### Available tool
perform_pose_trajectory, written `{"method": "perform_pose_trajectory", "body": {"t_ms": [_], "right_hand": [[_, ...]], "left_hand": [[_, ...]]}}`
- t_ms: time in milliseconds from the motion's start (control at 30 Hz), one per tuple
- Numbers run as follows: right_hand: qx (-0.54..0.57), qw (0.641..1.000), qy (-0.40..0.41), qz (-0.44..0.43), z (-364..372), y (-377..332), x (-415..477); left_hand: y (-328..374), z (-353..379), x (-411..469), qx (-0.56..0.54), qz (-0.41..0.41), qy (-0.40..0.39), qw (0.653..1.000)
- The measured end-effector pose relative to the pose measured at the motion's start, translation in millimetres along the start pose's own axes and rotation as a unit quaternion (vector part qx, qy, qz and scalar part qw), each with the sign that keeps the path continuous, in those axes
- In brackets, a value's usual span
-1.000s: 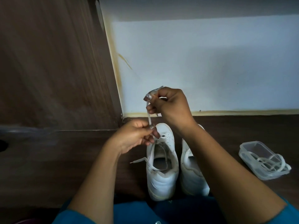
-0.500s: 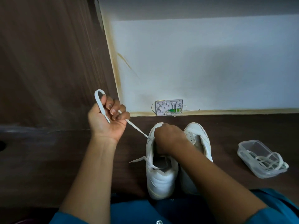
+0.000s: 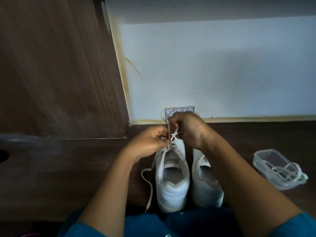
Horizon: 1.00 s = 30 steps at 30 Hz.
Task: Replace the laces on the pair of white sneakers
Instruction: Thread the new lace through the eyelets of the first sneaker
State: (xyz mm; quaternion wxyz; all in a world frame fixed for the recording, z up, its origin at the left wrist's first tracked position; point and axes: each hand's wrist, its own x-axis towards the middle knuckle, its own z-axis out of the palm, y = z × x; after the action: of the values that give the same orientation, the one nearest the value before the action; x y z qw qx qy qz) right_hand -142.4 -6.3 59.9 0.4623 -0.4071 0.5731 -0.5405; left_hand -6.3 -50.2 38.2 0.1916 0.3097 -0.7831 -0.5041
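Two white sneakers stand side by side on the dark wooden floor, heels toward me: the left sneaker and the right sneaker. A white lace crosses above the left sneaker's toe end. My left hand pinches one strand of it and my right hand pinches the other. A loose tail of the lace trails on the floor left of the shoe. My right forearm hides part of the right sneaker.
A clear plastic container with coiled white laces in it lies on the floor at the right. A pale wall with a small wall box stands behind the shoes. A brown wooden panel rises at the left.
My left hand came back from the left, where it had pulled the lace out, to the toe of the left sneaker. My right hand rose off the shoe and took a strand.
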Motion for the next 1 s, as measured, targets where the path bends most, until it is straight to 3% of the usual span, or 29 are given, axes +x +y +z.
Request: {"method": "perform_pose_trajectory", "body": {"t_ms": [67, 133, 167, 267, 367, 400, 467, 533, 600, 667, 867, 933, 1000], "right_hand": [[0.171, 0.985, -0.036, -0.009, -6, -9, -2], [0.244, 0.969, -0.029, -0.010, -15, -16, -3], [0.226, 0.974, -0.017, -0.010, -21, -17, -3], [0.038, 0.999, 0.002, -0.008, -32, -9, -7], [-0.037, 0.997, -0.051, 0.042, -40, -1, -14], [-0.047, 0.996, -0.061, 0.047, -41, -1, -16], [-0.089, 0.993, -0.073, 0.024, -42, 0, -18], [-0.168, 0.982, -0.090, -0.021, -35, 2, -21], [-0.212, 0.971, -0.097, -0.048, -27, 7, -22], [-0.236, 0.966, -0.092, -0.045, -26, 10, -22], [-0.251, 0.966, -0.058, 0.005, -49, 14, -20], [-0.353, 0.934, -0.063, 0.002, -46, 16, -21], [-0.481, 0.873, -0.078, -0.017, -34, 20, -25]], "left_hand": [[5, 5, 3, -0.014, 0.057, 0.063, 0.996], [11, 6, 5, -0.048, 0.094, 0.118, 0.987], [14, 4, 5, -0.099, 0.106, 0.125, 0.982], [27, -1, 1, -0.310, 0.110, 0.090, 0.940], [30, -10, 0, -0.364, 0.084, 0.136, 0.917], [29, -13, 0, -0.337, 0.060, 0.154, 0.927], [24, -13, 2, -0.175, 0.022, 0.153, 0.972], [24, -5, 3, -0.026, 0.042, 0.097, 0.994], [22, 6, 6, -0.019, 0.057, 0.009, 0.998], [23, 15, 7, -0.020, 0.018, -0.037, 0.999], [2, 6, 20, 0.146, -0.034, 0.045, 0.988], [-3, 8, 22, 0.209, -0.056, 0.049, 0.975], [-5, 14, 24, 0.243, -0.068, 0.068, 0.965]]}}
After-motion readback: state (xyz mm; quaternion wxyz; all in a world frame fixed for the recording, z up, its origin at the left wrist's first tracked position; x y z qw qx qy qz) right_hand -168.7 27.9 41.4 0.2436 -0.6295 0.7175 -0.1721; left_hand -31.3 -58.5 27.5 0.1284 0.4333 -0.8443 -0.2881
